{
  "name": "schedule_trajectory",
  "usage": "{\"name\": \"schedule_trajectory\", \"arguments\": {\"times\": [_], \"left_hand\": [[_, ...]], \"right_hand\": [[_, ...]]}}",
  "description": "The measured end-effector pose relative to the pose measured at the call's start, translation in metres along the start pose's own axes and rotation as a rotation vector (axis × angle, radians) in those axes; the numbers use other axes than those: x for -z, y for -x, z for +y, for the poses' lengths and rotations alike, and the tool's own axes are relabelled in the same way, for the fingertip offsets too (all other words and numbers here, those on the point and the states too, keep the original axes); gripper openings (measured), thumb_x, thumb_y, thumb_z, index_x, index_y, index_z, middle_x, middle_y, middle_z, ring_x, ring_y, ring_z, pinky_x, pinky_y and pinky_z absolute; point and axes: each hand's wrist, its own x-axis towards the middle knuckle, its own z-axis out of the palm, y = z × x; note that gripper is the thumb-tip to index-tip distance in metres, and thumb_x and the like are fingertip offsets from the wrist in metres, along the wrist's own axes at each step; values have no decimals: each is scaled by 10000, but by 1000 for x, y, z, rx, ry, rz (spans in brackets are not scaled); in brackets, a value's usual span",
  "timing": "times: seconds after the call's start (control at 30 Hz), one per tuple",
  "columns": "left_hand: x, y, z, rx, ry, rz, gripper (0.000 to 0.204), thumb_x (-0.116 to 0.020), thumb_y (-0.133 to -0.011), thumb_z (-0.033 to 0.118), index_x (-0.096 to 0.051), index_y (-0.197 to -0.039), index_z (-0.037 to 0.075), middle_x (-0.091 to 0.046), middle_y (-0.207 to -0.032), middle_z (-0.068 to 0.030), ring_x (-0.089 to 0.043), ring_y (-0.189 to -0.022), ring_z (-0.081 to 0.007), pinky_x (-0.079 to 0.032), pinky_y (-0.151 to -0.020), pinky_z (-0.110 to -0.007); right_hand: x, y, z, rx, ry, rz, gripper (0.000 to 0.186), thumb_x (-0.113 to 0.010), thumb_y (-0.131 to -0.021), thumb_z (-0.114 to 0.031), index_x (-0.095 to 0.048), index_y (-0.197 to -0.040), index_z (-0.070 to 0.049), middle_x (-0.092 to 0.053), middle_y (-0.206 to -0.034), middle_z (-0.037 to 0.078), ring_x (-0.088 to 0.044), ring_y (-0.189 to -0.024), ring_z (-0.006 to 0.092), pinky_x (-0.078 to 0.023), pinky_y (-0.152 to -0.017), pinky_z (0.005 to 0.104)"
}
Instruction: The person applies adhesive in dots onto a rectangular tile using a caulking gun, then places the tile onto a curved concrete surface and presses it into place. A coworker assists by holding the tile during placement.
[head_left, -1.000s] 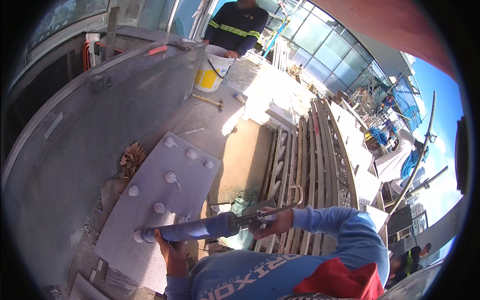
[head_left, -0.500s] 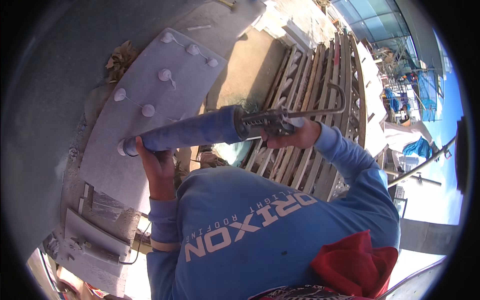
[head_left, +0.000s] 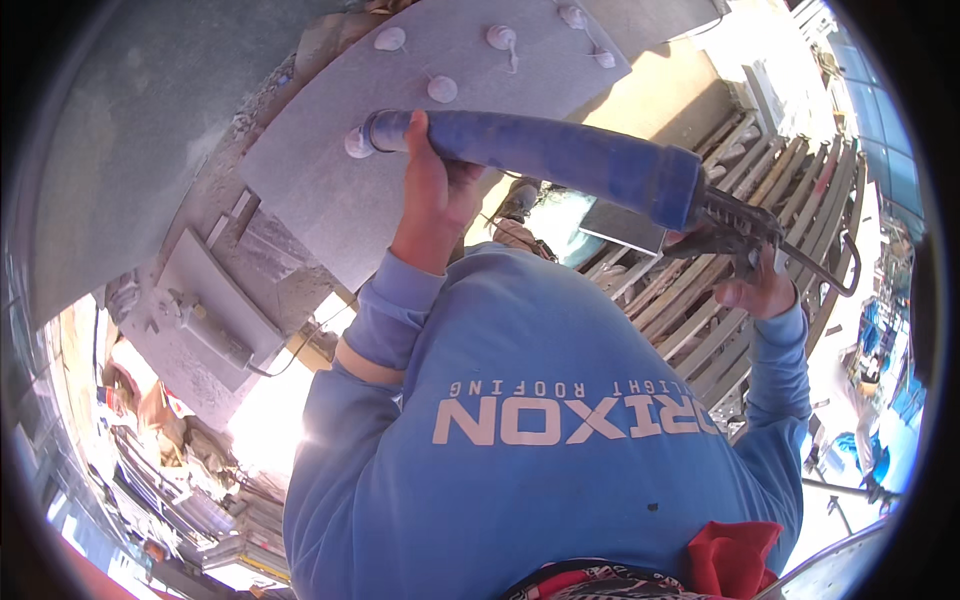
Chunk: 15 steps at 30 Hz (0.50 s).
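A blue barrel-shaped caulking gun (head_left: 560,150) lies across my body in both hands. My left hand (head_left: 437,200) is closed round its front end, the thumb on top of the barrel. At the back, my right hand (head_left: 755,285) grips the dark metal handle; its fingers are partly hidden. A hooked rod (head_left: 832,280) sticks out behind it. The gun's front end meets a whitish dab (head_left: 357,143) on a flat grey panel (head_left: 330,210). Farther up the panel sit several more dabs, among them one pale blob (head_left: 442,89), some trailing thin strings.
Stacked long metal bars (head_left: 700,310) lie to the right below the gun. A smaller grey board (head_left: 215,290) at the left carries a corded power tool (head_left: 215,335). A large dark grey surface (head_left: 140,130) fills the upper left. Materials are piled at lower left.
The view has turned, so panel, gun and hands appear farther up and to the right. Both hands keep their hold, and the gun's front end stays at the same dab.
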Motion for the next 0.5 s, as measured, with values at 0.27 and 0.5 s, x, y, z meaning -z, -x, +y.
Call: {"name": "schedule_trajectory", "arguments": {"times": [0.27, 0.5], "left_hand": [[-11, 17, 0, -3, 20, 144, 521, -465, -1020, 466, -453, -1224, -13, -617, -1111, -134, -644, -1028, -252, -520, -958, -414], [-6, 12, -5, 20, 18, 166, 556, -455, -1023, 468, -436, -1224, -50, -591, -1144, -160, -632, -1055, -283, -520, -966, -445]], "right_hand": [[41, 83, 48, -486, 285, 186, 588, -734, -906, -202, -442, -1353, 43, -625, -1247, 167, -625, -1105, 268, -480, -960, 417], [-1, 2, 1, -241, 100, -107, 592, -657, -942, -375, -485, -1314, 52, -634, -1199, 167, -620, -1146, 296, -461, -1007, 435]]}}
